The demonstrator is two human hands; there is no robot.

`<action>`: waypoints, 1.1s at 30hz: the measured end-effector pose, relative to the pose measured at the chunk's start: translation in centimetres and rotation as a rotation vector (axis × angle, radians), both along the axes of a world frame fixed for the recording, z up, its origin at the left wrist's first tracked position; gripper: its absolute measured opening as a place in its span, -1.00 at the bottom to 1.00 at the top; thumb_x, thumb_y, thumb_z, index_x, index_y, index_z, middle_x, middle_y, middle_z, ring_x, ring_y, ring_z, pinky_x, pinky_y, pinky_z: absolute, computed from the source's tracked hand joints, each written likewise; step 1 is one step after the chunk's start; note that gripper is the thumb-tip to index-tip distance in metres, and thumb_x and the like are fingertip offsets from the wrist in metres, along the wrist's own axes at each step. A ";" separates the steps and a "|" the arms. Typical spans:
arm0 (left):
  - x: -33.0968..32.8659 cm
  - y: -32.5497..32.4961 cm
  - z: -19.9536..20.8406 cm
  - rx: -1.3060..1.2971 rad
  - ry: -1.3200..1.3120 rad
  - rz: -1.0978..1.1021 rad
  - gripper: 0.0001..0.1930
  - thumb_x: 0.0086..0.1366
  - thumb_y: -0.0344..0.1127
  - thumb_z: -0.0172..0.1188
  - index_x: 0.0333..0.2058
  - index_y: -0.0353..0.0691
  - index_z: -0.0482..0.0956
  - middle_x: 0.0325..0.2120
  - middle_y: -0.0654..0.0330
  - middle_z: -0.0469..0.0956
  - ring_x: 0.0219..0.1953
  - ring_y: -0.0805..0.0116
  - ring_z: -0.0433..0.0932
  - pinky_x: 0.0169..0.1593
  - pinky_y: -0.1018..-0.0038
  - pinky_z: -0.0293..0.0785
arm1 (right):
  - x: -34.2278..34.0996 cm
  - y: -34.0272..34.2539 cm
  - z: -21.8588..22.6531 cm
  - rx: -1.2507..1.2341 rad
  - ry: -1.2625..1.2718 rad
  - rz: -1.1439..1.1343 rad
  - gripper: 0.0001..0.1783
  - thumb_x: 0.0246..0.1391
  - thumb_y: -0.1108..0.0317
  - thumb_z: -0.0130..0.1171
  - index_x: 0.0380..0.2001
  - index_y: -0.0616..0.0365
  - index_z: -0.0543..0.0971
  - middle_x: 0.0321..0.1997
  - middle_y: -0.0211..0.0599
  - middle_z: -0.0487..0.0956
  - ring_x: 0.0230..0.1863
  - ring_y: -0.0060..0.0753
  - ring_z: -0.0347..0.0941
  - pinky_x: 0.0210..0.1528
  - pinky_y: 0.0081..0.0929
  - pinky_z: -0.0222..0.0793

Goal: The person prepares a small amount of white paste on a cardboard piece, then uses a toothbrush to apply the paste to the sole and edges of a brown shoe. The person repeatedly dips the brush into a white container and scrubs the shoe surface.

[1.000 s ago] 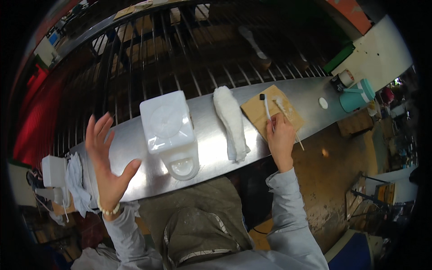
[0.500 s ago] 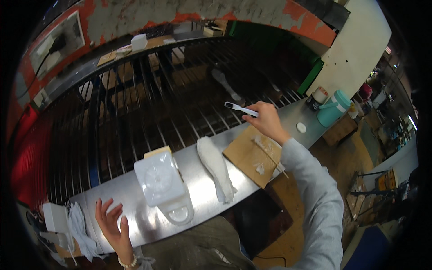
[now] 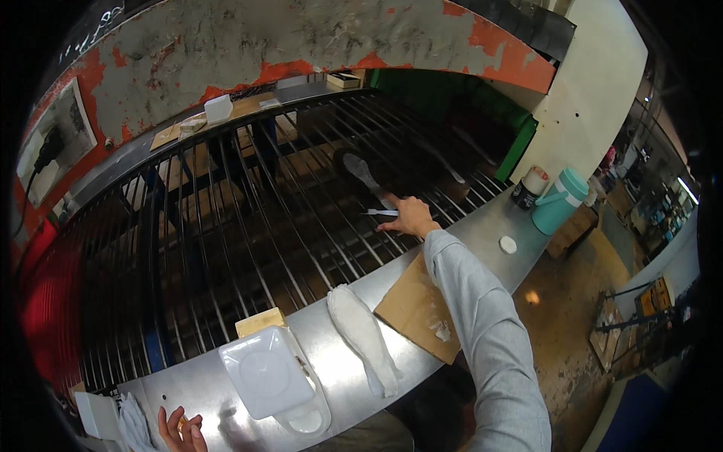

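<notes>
1. The right hand (image 3: 410, 216) reaches out over the dark metal bar grate (image 3: 248, 218), fingers closed on a thin white stick-like tool (image 3: 380, 213).
2. The left hand (image 3: 179, 431), loosely curled, rests on the shiny steel tabletop (image 3: 339, 377), partly cut off at the frame's bottom edge.
3. What the tool's tip touches is hard to make out.

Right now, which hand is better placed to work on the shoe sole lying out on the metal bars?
Right. The right hand is stretched over the bars with a white tool beside the sole; the left hand rests near the counter's edge.
</notes>
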State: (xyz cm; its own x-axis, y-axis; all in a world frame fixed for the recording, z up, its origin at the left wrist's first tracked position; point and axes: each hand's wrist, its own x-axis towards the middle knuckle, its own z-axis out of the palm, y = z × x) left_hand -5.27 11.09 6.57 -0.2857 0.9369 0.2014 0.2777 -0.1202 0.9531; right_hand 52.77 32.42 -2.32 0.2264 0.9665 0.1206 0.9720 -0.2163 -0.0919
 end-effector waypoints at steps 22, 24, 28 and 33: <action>5.7 -3.1 3.6 -0.070 -0.772 -0.845 -0.06 0.46 0.26 0.01 0.52 -0.21 -0.19 0.37 -0.24 0.21 0.28 -0.10 0.45 0.32 0.06 0.42 | -19.3 -24.6 29.3 0.321 1.259 0.355 -0.39 0.05 0.06 0.39 0.02 0.34 0.66 -0.04 -0.20 0.70 -0.05 -0.42 0.63 0.12 -0.47 0.47; 7.4 -3.6 3.7 -0.025 -1.027 -0.956 0.13 0.32 0.52 -0.13 0.53 -0.19 -0.30 0.46 -0.20 0.05 0.38 -0.13 0.31 0.41 0.00 0.27 | -22.6 -27.6 28.6 0.240 1.351 0.387 -0.22 0.00 -0.06 0.37 0.10 0.43 0.59 0.06 -0.10 0.66 0.00 -0.38 0.62 0.14 -0.47 0.46; 6.9 -7.2 2.6 0.302 -1.132 -0.388 0.28 0.06 0.79 -0.44 0.54 -0.02 -0.37 0.55 0.02 -0.16 0.52 -0.05 0.03 0.54 -0.08 -0.08 | -24.9 -30.0 24.0 -0.113 1.453 0.565 -0.28 0.12 0.04 0.34 0.21 0.36 0.55 0.12 -0.05 0.66 0.06 -0.46 0.59 0.13 -0.54 0.46; -5.1 -7.4 3.7 -0.107 -1.280 -1.235 0.17 0.22 0.42 0.21 0.51 -0.13 -0.21 0.42 -0.42 0.00 0.35 -0.65 0.14 0.24 -0.59 0.21 | -19.1 -27.7 14.6 0.394 0.943 0.168 -0.63 0.19 0.45 0.30 0.08 0.23 0.68 0.13 -0.16 0.69 0.06 -0.47 0.63 0.10 -0.53 0.50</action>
State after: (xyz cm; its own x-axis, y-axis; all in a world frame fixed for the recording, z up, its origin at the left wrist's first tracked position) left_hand -10.32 3.68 10.30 0.6112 0.7001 0.3691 -0.7662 0.4066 0.4975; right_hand 33.71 4.69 12.30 0.2588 0.9249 0.2784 0.4832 0.1256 -0.8665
